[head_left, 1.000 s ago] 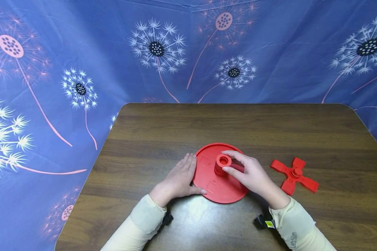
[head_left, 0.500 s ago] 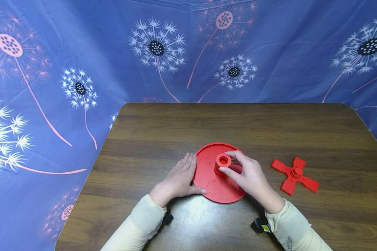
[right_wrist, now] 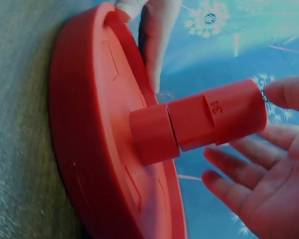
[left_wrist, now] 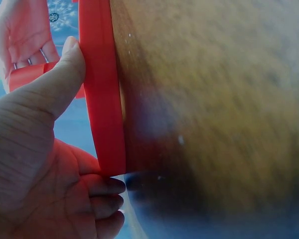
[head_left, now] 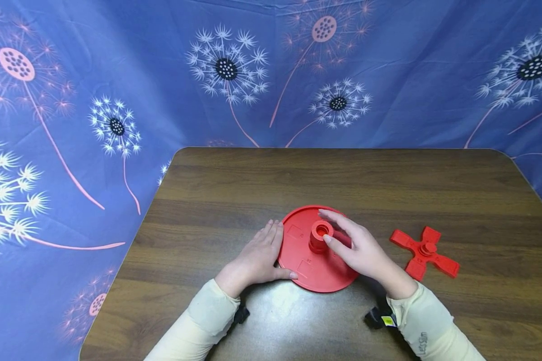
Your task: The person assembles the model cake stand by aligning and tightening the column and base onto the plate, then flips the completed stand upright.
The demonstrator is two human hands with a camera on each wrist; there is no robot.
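Note:
A round red disc with a raised rim lies on the table. My left hand rests at its left edge, fingers straight along the rim and thumb over it. From the disc's middle rises a red hollow tube marked 34, above a shorter red collar; a thin dark seam shows between them. My right hand is around the tube's right side. Its thumb is at the tube's top edge, while the index finger stands off the tube and the other fingers are loosely spread.
A flat red four-armed cross with a round stub in its middle lies on the wooden table, right of the disc. Behind the table hangs a blue cloth with dandelion prints.
My right thumb and index finger gripped the tube and turned with it; now the index finger has come off it and the hand has swung back. The left hand stays at the disc's rim.

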